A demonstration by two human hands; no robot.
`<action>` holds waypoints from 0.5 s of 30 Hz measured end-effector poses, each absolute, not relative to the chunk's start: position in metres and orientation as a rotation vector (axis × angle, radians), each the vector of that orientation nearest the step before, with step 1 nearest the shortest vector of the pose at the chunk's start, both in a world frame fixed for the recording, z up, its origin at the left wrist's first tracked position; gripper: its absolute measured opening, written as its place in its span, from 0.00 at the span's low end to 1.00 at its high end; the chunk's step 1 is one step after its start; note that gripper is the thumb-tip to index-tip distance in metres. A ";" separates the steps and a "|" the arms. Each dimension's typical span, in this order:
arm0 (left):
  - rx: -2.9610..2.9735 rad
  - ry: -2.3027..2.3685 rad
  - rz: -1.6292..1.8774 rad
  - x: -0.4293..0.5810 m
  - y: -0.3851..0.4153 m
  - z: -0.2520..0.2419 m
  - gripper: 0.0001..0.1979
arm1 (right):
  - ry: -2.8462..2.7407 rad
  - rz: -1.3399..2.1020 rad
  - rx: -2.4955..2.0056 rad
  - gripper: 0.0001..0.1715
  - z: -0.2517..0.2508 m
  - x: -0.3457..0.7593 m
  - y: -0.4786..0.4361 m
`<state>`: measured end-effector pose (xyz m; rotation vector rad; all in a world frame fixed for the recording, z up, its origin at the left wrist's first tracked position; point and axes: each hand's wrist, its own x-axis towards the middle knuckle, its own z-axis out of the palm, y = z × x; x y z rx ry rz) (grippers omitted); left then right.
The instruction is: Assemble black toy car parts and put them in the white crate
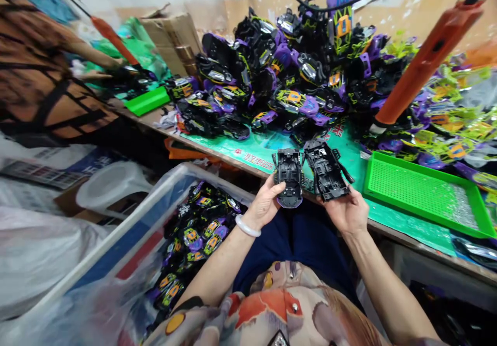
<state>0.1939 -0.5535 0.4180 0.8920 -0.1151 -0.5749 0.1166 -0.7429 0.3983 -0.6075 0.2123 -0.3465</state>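
Two black plastic toy car bodies are held side by side over the bench's front edge, their hollow undersides facing me. My left hand [267, 201] is closed on the smaller toy car body [289, 175], which has a purple rim at its near end; the thumb lies on its inside. My right hand [349, 211] grips the larger toy car body [326, 170] from below and the right, and this one tilts to the left. The two pieces are very close at their far ends; I cannot tell whether they touch. Most of my right fingers are hidden beneath the piece.
A heap of purple, black and orange toy car shells [295, 100] covers the bench's back. An orange electric screwdriver [430, 63] hangs at right above a green tray [388, 183] of small screws. Left of me stands a plastic bin [128, 237] of car bodies. Another person [46, 76] works at left.
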 end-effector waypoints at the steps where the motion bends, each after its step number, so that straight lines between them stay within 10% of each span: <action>1: 0.891 -0.113 -0.569 0.194 -0.552 0.418 0.23 | 0.208 -0.339 -0.604 0.15 0.398 0.117 -0.742; 15: 0.986 0.074 -0.316 0.178 -0.490 0.412 0.29 | 0.140 -0.141 -0.806 0.25 0.386 0.124 -0.682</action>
